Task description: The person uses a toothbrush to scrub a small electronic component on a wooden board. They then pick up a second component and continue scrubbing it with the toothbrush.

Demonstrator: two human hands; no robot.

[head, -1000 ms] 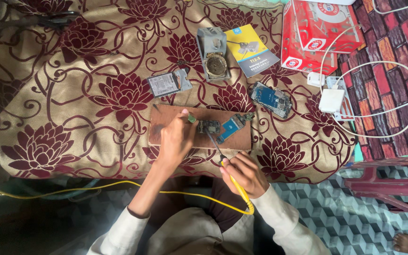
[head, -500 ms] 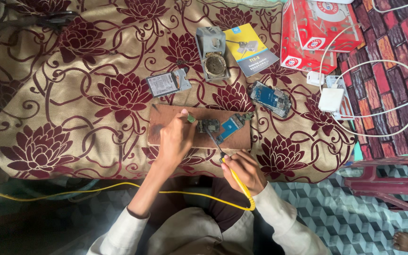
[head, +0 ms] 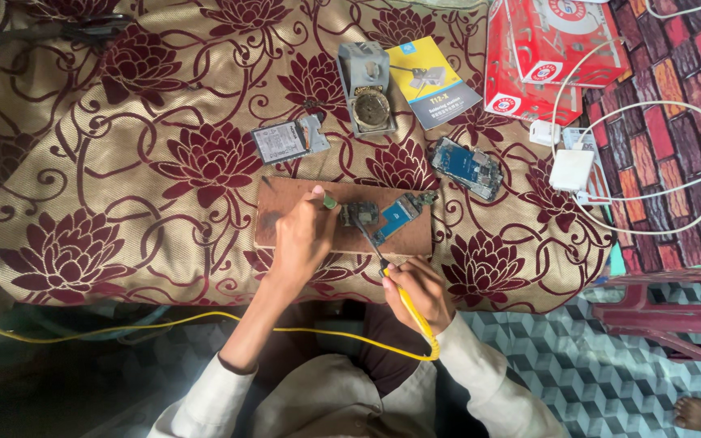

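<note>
On the wooden board (head: pixel 290 212) a phone circuit board (head: pixel 383 216) lies between the hands, the left hand (head: pixel 302 239) closed on a green-tipped tool (head: pixel 330 202), the right hand (head: pixel 417 290) gripping a yellow soldering iron (head: pixel 395 284), with a stripped phone (head: pixel 466 168) nearby on the floral-clothed surface (head: pixel 123 162).

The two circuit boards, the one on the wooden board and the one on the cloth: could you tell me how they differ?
The circuit board on the wooden board lies under the soldering iron tip, steadied by the left hand; the circuit board on the cloth lies untouched, farther right. Both are bluish, elongated and tilted.
</note>
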